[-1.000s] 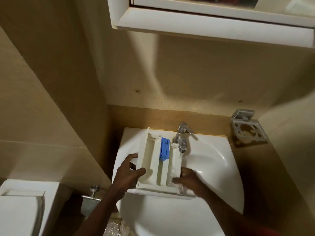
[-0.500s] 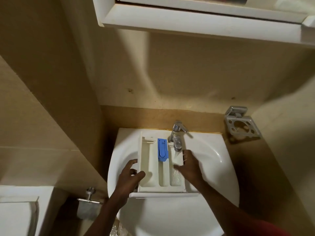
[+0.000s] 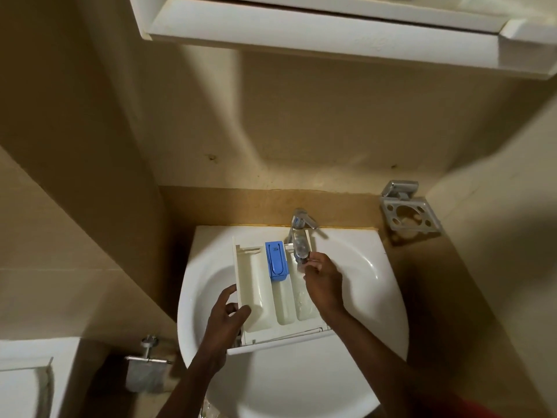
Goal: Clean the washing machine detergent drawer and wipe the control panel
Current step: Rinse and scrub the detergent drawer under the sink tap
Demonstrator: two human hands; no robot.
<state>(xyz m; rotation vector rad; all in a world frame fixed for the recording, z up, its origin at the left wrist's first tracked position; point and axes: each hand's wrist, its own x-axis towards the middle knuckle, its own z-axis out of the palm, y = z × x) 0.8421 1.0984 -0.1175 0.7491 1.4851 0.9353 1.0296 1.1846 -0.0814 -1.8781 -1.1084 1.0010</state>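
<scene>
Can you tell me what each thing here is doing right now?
detergent drawer: out of its machine, held over the sink, open side up
blue insert: seated in the middle compartment
tap: running into the right compartment
left hand: gripping the drawer's left wall
right hand: in the right compartment, under the spout
sink: no standing water visible
toothbrush holder: empty

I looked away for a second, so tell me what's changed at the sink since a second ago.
The right hand moved from the drawer's near corner up along its right side to just under the tap. The left hand still grips the detergent drawer by its left wall, over the sink.
</scene>
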